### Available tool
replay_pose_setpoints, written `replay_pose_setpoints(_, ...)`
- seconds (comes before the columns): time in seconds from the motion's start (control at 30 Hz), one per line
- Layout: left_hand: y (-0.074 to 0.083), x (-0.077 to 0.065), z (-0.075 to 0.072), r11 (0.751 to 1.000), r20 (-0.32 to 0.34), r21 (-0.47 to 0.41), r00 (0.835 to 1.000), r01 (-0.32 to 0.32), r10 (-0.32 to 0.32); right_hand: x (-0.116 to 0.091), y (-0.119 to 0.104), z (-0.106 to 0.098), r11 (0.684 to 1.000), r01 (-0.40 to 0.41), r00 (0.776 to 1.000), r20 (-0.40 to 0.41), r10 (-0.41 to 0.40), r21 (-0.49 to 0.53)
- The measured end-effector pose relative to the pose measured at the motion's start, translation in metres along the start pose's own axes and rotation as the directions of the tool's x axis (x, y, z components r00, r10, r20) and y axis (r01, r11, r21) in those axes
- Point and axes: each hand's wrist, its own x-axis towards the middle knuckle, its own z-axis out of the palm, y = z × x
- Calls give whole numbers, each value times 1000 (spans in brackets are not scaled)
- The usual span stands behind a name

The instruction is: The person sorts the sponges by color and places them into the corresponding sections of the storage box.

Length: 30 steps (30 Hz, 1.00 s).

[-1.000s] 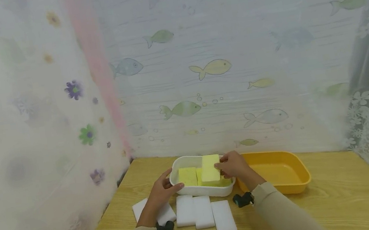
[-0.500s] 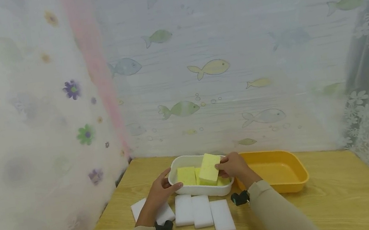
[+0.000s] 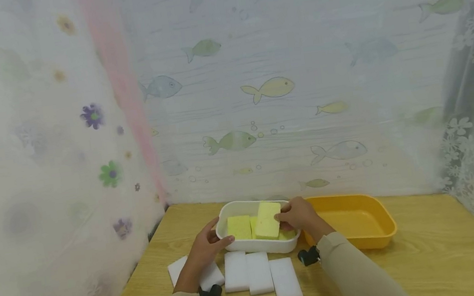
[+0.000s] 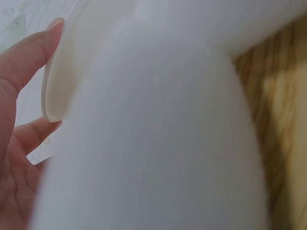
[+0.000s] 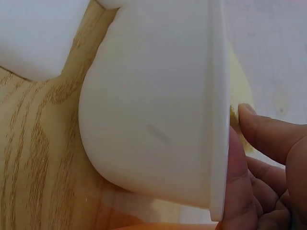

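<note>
My right hand (image 3: 297, 213) pinches a yellow sponge (image 3: 268, 220) by its right edge, thumb on the face. This sponge leans over the white plastic tub (image 3: 274, 247), above other yellow sponges (image 3: 239, 227) inside it. At the tub's left end, my left hand (image 3: 205, 246) holds the rim, its thumb on the near side. In the left wrist view the thumb (image 4: 41, 45) and a fingertip touch the tub's rim (image 4: 56, 91). The right wrist view shows the tub's outer wall (image 5: 153, 110), which hides most of the held sponge (image 5: 240, 86).
Several white sponge blocks (image 3: 285, 280) lie on the wooden table (image 3: 442, 250) in front of the tub, some partly under my left wrist. A yellow-orange plastic tub (image 3: 356, 222) stands to the right, behind my right forearm. Printed plastic curtains (image 3: 279, 127) enclose the back and left.
The sponge in my right hand tilts over sideways, then sinks a little lower into the white tub. My left hand keeps its place on the rim.
</note>
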Motion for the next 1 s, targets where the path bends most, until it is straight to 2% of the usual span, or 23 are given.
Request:
replay_pose_setpoints(0.2,-2,1,0,1000,5,-1,1000,-5,5,-1,0,-3,1000,-11,1000,12,11,22)
replay_pose_setpoints(0.5,-2,2,0,1000,-10,1,1000,0,0,1,1,0,999,20,1000,13,-19,-45)
replay_pose_setpoints(1.0,-2,2,0,1000,-15,0,1000,-2,2,1,-1,2,999,-12,1000,-5,12,-39)
